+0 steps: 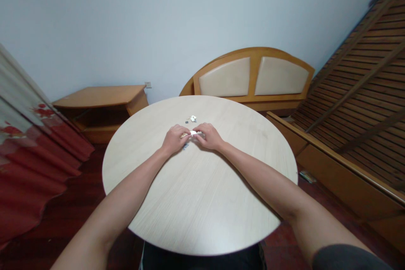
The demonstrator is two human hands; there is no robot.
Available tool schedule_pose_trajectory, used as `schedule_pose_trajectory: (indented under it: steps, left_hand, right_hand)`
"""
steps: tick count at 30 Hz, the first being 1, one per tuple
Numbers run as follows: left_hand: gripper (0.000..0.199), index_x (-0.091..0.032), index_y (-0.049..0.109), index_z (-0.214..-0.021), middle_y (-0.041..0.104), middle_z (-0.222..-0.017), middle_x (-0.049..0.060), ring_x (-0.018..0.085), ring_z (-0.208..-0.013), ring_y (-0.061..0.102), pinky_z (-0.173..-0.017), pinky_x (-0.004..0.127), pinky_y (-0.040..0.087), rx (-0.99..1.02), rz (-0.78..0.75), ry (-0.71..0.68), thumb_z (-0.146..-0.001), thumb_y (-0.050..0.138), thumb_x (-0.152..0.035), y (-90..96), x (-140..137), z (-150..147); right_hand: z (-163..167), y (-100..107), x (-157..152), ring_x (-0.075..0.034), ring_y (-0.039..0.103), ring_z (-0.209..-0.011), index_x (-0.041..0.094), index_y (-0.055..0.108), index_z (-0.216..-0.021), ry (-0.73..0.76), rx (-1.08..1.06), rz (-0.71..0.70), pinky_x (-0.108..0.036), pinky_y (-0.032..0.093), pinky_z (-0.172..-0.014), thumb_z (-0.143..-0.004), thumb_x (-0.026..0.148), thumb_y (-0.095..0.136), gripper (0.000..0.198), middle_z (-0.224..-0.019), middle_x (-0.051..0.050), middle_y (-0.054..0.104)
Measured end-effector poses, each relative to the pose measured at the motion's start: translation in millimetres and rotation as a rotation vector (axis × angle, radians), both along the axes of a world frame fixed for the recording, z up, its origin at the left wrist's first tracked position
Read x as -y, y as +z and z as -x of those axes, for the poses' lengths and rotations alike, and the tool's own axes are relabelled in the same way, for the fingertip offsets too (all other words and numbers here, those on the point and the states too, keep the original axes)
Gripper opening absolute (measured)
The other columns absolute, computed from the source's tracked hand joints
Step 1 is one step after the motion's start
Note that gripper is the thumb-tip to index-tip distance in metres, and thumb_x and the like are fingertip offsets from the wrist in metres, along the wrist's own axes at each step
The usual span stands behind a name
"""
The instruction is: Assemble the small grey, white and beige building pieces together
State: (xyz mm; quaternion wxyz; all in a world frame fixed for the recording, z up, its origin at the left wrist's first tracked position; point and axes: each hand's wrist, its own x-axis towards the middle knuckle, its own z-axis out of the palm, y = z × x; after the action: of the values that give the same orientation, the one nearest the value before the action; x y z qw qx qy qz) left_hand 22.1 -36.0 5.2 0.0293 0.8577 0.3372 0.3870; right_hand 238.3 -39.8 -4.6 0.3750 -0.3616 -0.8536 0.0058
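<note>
Both hands meet near the centre of the frame, above the pale round tabletop (202,206). Between them sits a small white piece (193,133), the thing being worked on; its exact shape is too small to make out. The left hand (174,139) comes in from the lower left with thumb and fingers pinching one end, and the right hand (209,136) pinches the other end from the lower right.

Just above the hands in the frame lies a little group of pale pieces (193,118), with a dark piece (186,122) beside it on the left. Another small greyish piece (185,146) lies just below the left hand's fingers.

The step in hand looks like two-handed fingertip work on the white piece, perhaps adjusting or joining it; whether it is one part or several cannot be told. From this hold, the next move calls for a light, even pinch at both ends, with the two hands lined up and the loose pieces left undisturbed.
</note>
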Motion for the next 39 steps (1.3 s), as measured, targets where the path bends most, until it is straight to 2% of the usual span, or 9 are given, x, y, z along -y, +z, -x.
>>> schedule_pose_trajectory:
  steps: [11,19,35,39]
  left_hand:
    - [0.007,-0.02,0.069,-0.084,0.075,-0.094,0.005,0.022,-0.089,0.063,-0.084,0.037,0.048,0.008,0.005,0.013,-0.089,0.067,-0.022,-0.2,1.6,-0.9]
    - [0.011,-0.019,0.07,-0.099,0.074,-0.097,0.006,0.022,-0.092,0.064,-0.085,0.037,0.048,-0.011,0.023,0.047,-0.091,0.066,-0.026,1.7,3.8,-0.5]
    - [0.011,-0.019,0.07,-0.096,0.072,-0.091,0.005,0.023,-0.091,0.063,-0.085,0.038,0.048,-0.046,0.036,0.078,-0.09,0.067,-0.029,2.3,3.1,-1.4]
    - [0.014,-0.019,0.069,-0.101,0.073,-0.097,0.006,0.023,-0.093,0.063,-0.088,0.039,0.049,-0.023,0.057,0.099,-0.09,0.065,-0.027,1.4,2.1,0.6]
  right_hand:
    - [0.2,-0.7,0.0,-0.025,0.061,-0.095,0.018,0.071,-0.1,0.0,-0.006,0.001,-0.037,0.039,-0.086,-0.092,0.031,0.06,0.018,-0.099,-0.009,0.073]
    - [-0.2,0.0,-0.9,-0.024,0.062,-0.094,0.018,0.071,-0.1,0.011,-0.027,-0.019,-0.037,0.04,-0.086,-0.094,0.032,0.059,0.019,-0.099,-0.009,0.074]
    - [1.8,-0.3,-0.1,-0.024,0.062,-0.093,0.019,0.068,-0.099,0.016,-0.082,-0.037,-0.037,0.042,-0.085,-0.093,0.033,0.059,0.018,-0.098,-0.009,0.072]
    - [-11.8,1.5,-9.2,-0.023,0.062,-0.092,0.019,0.069,-0.098,-0.018,-0.122,-0.023,-0.037,0.044,-0.086,-0.092,0.032,0.06,0.017,-0.096,-0.009,0.071]
